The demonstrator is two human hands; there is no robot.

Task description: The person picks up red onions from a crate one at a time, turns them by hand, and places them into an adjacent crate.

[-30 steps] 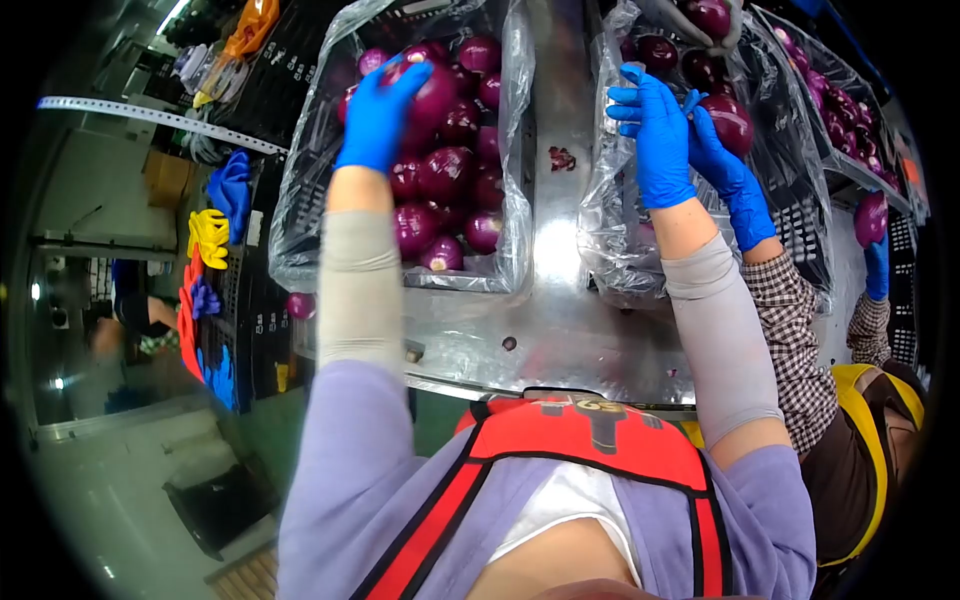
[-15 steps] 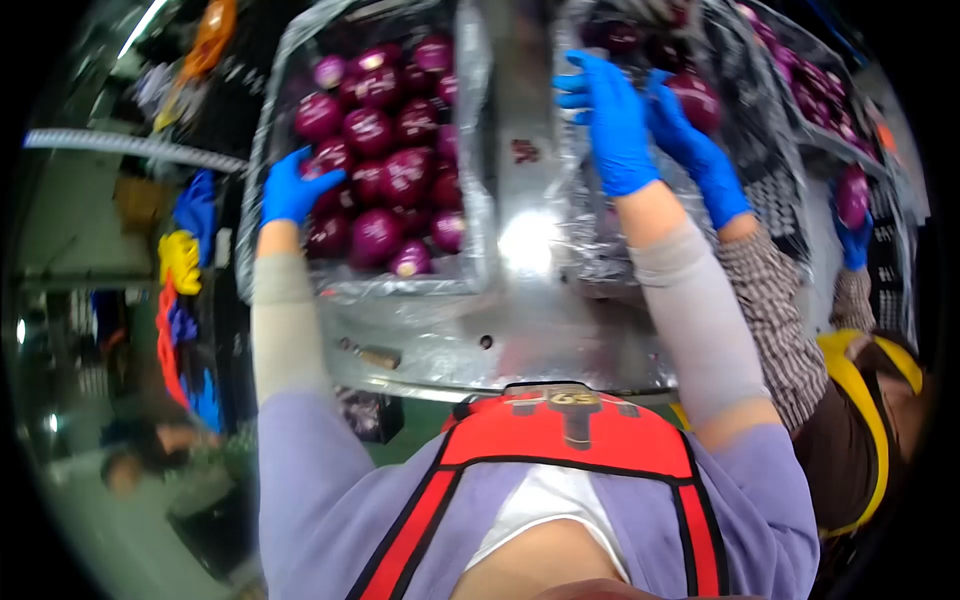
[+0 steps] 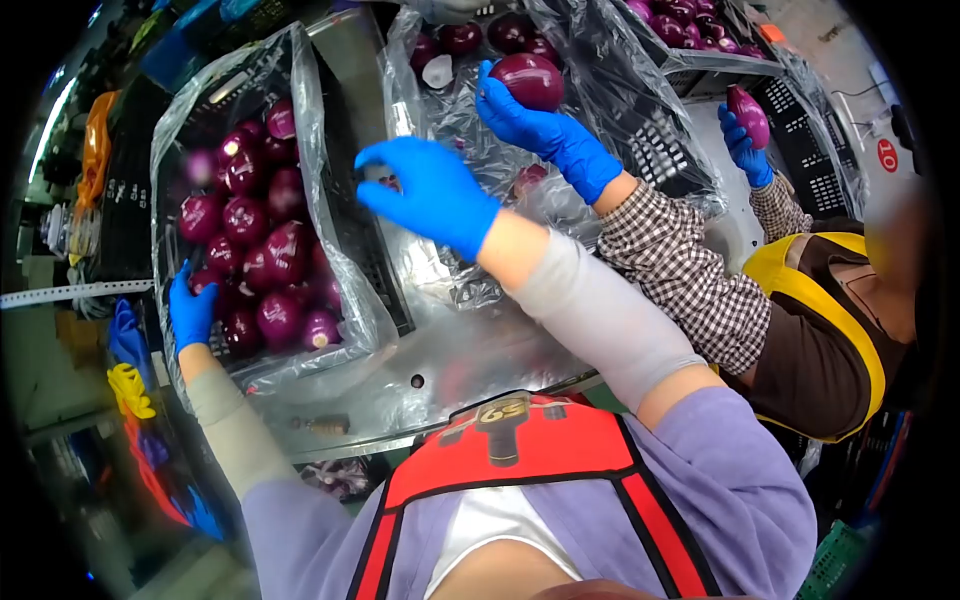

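Observation:
Peeled red onions (image 3: 246, 219) fill much of a black crate lined with clear plastic (image 3: 345, 250). My left hand (image 3: 192, 308), in a blue glove, is at that crate's left wall, thumb apart from the fingers, beside the onions; part of the fingers is hidden. My right hand (image 3: 430, 195), also gloved in blue, hangs between this crate and a second lined crate (image 3: 405, 85), fingers curved and apart, with nothing in it. Close beyond it, a co-worker's gloved hand (image 3: 545, 135) holds a large red onion (image 3: 528, 82) over the second crate.
The co-worker's other hand (image 3: 745, 150) holds another onion (image 3: 747, 115) at the right. A third crate of onions (image 3: 690, 25) stands at the back right. The metal table (image 3: 470, 340) has a dark round hole (image 3: 417, 381) near its front edge. Gloves (image 3: 130, 390) hang at the left.
The view has turned, so the crates appear tilted and further left. My right hand has moved from over the second crate toward the gap between crates. My left hand stays by the first crate's left side.

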